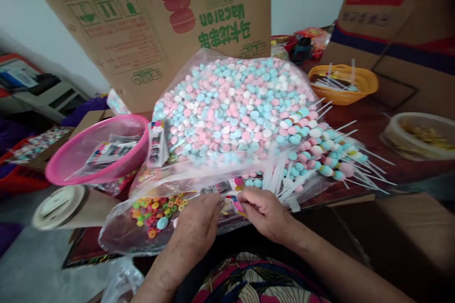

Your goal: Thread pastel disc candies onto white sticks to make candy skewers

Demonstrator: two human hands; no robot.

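Note:
My left hand (197, 225) and my right hand (266, 213) meet at the table's near edge, both pinching a small clear wrapper (236, 203) with coloured print. Whether a candy stick is inside it is hidden by my fingers. Just beyond them lies a big clear bag of pink, blue and white candy discs (234, 104). To its right is a pile of candy skewers on white sticks (327, 151). Under my left hand a plastic bag holds colourful ring candies (156, 210).
A pink basket (74, 161) with printed wrappers sits at left, a round lid (59, 206) below it. An orange basket (343, 85) with sticks stands at back right, a white bowl (419, 139) at far right. Cardboard boxes (149, 23) rise behind.

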